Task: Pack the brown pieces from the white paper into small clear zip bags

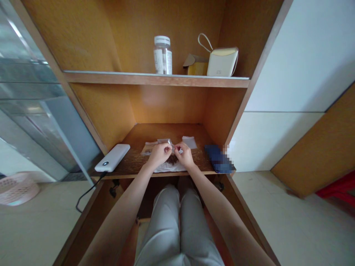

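Observation:
My left hand point(160, 154) and my right hand point(184, 153) are close together over the wooden shelf, fingers pinched. Between the fingertips is clear plastic, seemingly a small clear plastic bag; the fingers hide much of it. Just behind my left hand shows a clear bag panel point(164, 141). Under the hands, a heap of small dark brown pieces point(172, 159) rests on a crumpled white plastic sheet point(169, 169). To the left lies a small zip bag point(146, 148) with something dark inside. A flat clear zip bag point(189, 142) lies beyond my right hand.
A white power bank point(113, 158) with a black cable point(88, 193) sits at the shelf's left. At the right lies a dark blue item point(219, 159), partly pixelated. The upper shelf point(119, 78) holds a bottle point(163, 55), a yellow box point(196, 66) and a cream pouch point(222, 63).

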`<state>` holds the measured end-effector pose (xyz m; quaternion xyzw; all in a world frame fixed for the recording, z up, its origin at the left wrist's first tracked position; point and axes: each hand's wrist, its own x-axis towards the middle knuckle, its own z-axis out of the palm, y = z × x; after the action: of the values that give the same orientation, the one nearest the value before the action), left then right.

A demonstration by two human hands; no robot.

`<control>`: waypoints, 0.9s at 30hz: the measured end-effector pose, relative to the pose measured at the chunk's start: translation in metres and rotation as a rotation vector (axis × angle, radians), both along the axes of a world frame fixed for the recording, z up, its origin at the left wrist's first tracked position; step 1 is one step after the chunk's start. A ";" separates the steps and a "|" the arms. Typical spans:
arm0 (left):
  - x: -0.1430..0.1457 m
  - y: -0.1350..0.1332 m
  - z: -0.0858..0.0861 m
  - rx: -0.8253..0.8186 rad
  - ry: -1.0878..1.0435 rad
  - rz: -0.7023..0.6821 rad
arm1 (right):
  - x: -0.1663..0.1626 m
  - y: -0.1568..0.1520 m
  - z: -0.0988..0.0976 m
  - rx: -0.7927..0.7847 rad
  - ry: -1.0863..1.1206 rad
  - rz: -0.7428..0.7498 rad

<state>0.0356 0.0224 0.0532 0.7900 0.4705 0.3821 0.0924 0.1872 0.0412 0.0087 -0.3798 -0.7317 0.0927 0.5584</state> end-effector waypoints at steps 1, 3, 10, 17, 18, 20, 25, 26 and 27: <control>0.000 -0.002 0.003 0.001 -0.003 0.014 | 0.001 0.001 -0.001 -0.002 0.023 -0.038; 0.001 -0.007 0.010 -0.011 -0.021 0.049 | 0.002 0.003 -0.003 -0.004 0.056 -0.089; 0.001 -0.016 0.023 -0.068 -0.020 0.077 | 0.000 0.000 -0.003 0.079 0.027 0.114; -0.004 -0.007 0.013 -0.090 -0.104 0.016 | -0.002 0.002 -0.004 0.039 0.030 0.141; -0.005 -0.005 0.010 -0.097 -0.134 0.016 | -0.001 0.002 -0.004 0.014 0.041 0.128; -0.008 -0.001 0.006 -0.115 -0.196 0.037 | -0.001 0.001 -0.003 -0.037 0.061 0.103; -0.017 -0.004 -0.001 0.047 -0.138 0.145 | -0.001 -0.002 0.001 -0.114 0.084 0.093; -0.019 -0.006 -0.001 0.084 -0.061 0.139 | -0.001 -0.003 0.002 -0.116 0.086 0.102; -0.020 -0.008 -0.002 0.099 0.021 0.112 | -0.001 -0.004 0.004 -0.115 0.086 0.114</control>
<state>0.0158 0.0148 0.0512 0.7702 0.4953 0.4011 0.0267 0.1859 0.0373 0.0123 -0.3647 -0.7210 0.1826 0.5601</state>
